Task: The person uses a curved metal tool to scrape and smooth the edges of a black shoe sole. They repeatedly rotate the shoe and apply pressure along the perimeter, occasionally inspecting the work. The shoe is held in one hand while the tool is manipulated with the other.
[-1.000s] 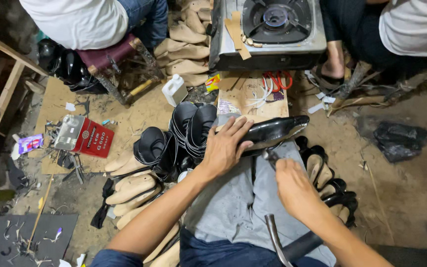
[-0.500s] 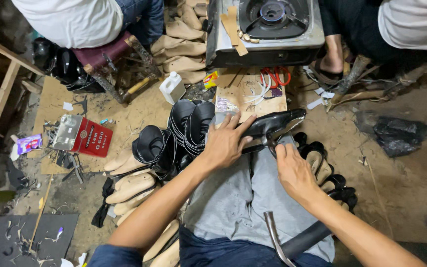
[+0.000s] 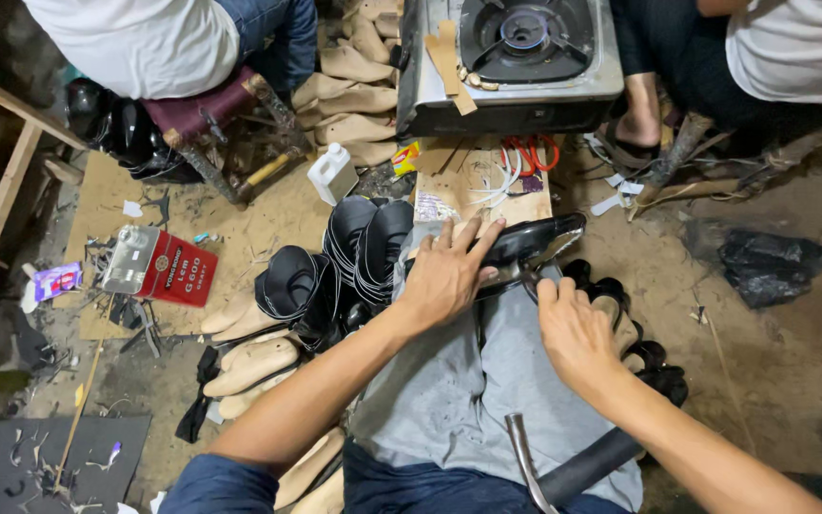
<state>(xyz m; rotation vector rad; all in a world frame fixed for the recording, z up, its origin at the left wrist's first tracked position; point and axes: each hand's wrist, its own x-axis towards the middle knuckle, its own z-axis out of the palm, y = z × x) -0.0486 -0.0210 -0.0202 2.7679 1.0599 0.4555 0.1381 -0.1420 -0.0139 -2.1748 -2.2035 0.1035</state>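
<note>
Fingers of our left hand [image 3: 444, 276] are spread flat and pressing down on the black shoe upper [image 3: 525, 243] lying across our lap, on the grey cloth [image 3: 449, 390] over our knees; nothing is clenched, it is a pinning hold, thumb toward us. Our right hand [image 3: 573, 328] has its fingers curled at the near edge of that upper, and we cannot tell whether they pinch a small tool or the leather itself. Compared with a second ago, the left hand has slid further up over the shoe and the right hand has closed in from lower on the lap to the shoe's edge, so we judge the work has gone from steadying to working the edge. Stacked black uppers [image 3: 363, 252] sit just beyond the left knee, wooden lasts [image 3: 249, 362] on the floor near them, a gas stove [image 3: 516, 52] further ahead, and a red tin [image 3: 159, 266] well off left.
</note>
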